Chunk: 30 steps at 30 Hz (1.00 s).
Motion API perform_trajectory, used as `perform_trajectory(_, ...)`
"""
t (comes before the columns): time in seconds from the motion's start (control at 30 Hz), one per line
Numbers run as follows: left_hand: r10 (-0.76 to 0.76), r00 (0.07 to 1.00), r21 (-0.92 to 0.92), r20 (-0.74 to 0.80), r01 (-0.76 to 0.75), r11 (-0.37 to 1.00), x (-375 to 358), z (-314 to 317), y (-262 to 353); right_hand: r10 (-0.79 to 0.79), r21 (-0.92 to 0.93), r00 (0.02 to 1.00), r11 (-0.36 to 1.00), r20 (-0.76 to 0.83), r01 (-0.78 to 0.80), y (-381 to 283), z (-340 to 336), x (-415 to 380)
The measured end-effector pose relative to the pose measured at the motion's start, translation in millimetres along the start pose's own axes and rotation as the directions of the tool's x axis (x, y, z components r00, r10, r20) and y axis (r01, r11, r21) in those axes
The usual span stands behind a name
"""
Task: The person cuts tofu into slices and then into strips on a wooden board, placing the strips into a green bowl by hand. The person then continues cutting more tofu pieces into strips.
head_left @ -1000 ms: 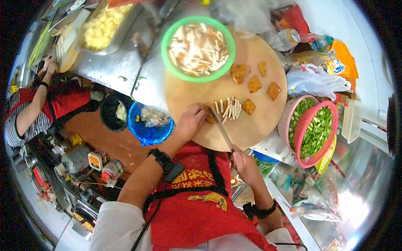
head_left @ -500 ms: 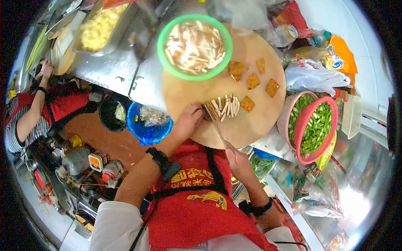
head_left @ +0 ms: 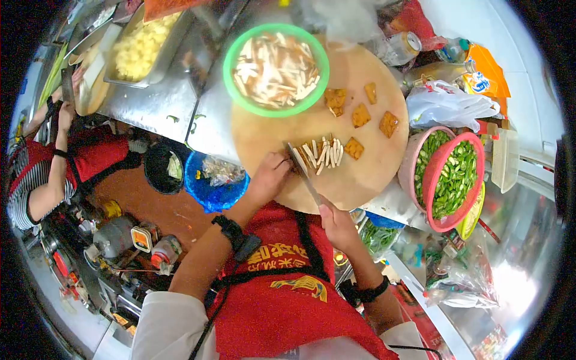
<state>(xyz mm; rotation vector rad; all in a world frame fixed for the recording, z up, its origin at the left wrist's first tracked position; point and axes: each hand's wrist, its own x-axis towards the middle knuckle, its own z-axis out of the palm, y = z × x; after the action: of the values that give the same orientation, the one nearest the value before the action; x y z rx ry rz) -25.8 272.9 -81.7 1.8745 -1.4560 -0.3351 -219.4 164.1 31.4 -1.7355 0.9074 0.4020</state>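
Note:
My right hand (head_left: 338,225) is wrapped round the handle of a knife (head_left: 306,176), whose blade points away from me over the round wooden cutting board (head_left: 372,168). Curled fingers of my left hand (head_left: 270,177) press on a piece of brown-skinned tofu at the blade's left side; the hand hides most of it. Right of the blade lie cut tofu strips (head_left: 326,153), pale with brown edges. Several brown tofu pieces (head_left: 389,124) are scattered farther right. A green-rimmed bowl (head_left: 327,66) full of similar strips rests on the board's far left part.
Two baskets, the nearer one a red basket (head_left: 427,207), hold cut green peppers at the right. A plastic bag (head_left: 453,108) lies behind them. At left stand a blue-lined bucket (head_left: 201,195) and a metal tray (head_left: 157,75) of pale yellow cubes. Another person (head_left: 54,174) holds a knife at far left.
The knife has shifted slightly left and lies more upright against the tofu. My left hand stays almost in place. At far left, the other person's knife has come into view.

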Motion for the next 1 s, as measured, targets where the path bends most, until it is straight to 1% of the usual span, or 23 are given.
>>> perform_trajectory(0.03,0.002,1.000,0.000,0.005,-0.002,1.000,-1.1,-0.5,1.4,0.002,0.005,1.000,1.000,-0.001,-0.002,-2.4,-1.7,-2.0)
perform_trajectory(0.1,-0.038,0.998,0.001,-0.056,0.038,0.999,-0.5,-1.1,6.3,0.131,0.003,0.991,0.991,0.036,-0.132,-8.3,-11.5,-9.8)
perform_trajectory(0.23,-0.047,0.997,0.003,-0.069,0.047,0.999,-1.7,-8.0,9.4,0.118,-0.016,0.992,0.993,0.037,-0.117,11.3,-10.0,-32.4)
perform_trajectory(0.27,-0.045,0.996,-0.008,-0.072,0.045,0.999,-1.9,-6.4,8.3,-0.018,-0.101,0.999,0.995,-0.033,0.014,22.2,-3.1,-35.4)
perform_trajectory(0.3,-0.043,0.996,-0.019,-0.077,0.041,0.999,-1.5,-5.5,7.3,-0.160,-0.193,0.983,0.971,-0.091,0.140,21.1,-1.1,-35.7)
perform_trajectory(0.33,-0.043,0.996,-0.019,-0.078,0.042,0.999,-1.4,-4.9,6.1,-0.160,-0.195,0.983,0.971,-0.090,0.140,18.4,-0.1,-34.8)
perform_trajectory(0.4,-0.027,0.997,-0.018,-0.071,0.026,0.999,-2.8,-4.2,4.3,-0.055,-0.113,0.997,0.992,-0.057,0.048,7.0,4.3,-29.7)
perform_trajectory(0.43,-0.027,0.997,-0.017,-0.072,0.026,1.000,-4.1,-4.5,3.3,-0.056,-0.113,0.997,0.992,-0.056,0.049,2.9,4.1,-22.9)
perform_trajectory(0.5,-0.082,0.994,-0.009,0.067,0.083,0.997,-5.8,-5.9,2.0,0.086,-0.031,0.995,0.996,0.041,-0.085,-3.4,1.9,-9.6)
perform_trajectory(0.53,-0.081,0.994,-0.006,0.069,0.081,0.997,-5.9,-6.2,1.9,0.085,-0.027,0.996,0.996,0.041,-0.084,-2.9,1.1,-9.0)
perform_trajectory(0.6,-0.070,0.997,-0.009,0.012,0.071,0.997,-5.8,-6.8,3.9,0.055,0.007,0.998,0.998,0.010,-0.055,-0.7,-2.7,-10.5)
perform_trajectory(0.63,-0.070,0.997,-0.010,0.013,0.070,0.997,-5.5,-7.3,5.6,0.056,0.008,0.998,0.998,0.009,-0.056,-1.6,-6.7,-15.0)
perform_trajectory(0.7,-0.069,0.995,-0.047,-0.071,0.066,0.997,-4.4,-8.1,8.4,0.048,-0.022,0.998,0.999,0.036,-0.047,-6.5,-14.2,-28.2)
perform_trajectory(0.73,-0.072,0.995,-0.048,-0.071,0.068,0.997,-5.0,-8.0,7.2,0.049,-0.024,0.998,0.999,0.037,-0.048,-1.4,-10.4,-32.7)
perform_trajectory(0.8,-0.070,0.997,-0.054,-0.026,0.068,0.996,-7.4,-7.3,3.1,-0.122,-0.159,0.990,0.981,-0.066,0.110,16.6,0.4,-37.6)
perform_trajectory(0.87,-0.057,0.998,-0.060,-0.004,0.057,0.997,-9.0,-6.6,1.5,-0.137,-0.197,0.986,0.973,-0.091,0.117,26.0,16.0,-23.2)
perform_trajectory(0.9,-0.044,0.999,-0.061,0.016,0.045,0.997,-9.6,-6.2,-0.2,-0.157,-0.232,0.981,0.964,-0.115,0.128,21.6,18.8,-15.9)
perform_trajectory(0.93,-0.043,0.999,-0.058,0.017,0.044,0.997,-11.2,-3.8,-3.4,-0.159,-0.230,0.980,0.965,-0.115,0.130,17.0,15.0,-11.3)
perform_trajectory(1.0,-0.024,0.999,-0.002,0.043,0.024,1.000,-14.9,-0.1,-11.0,0.063,-0.015,0.998,0.998,0.009,-0.063,2.1,4.6,-7.4)
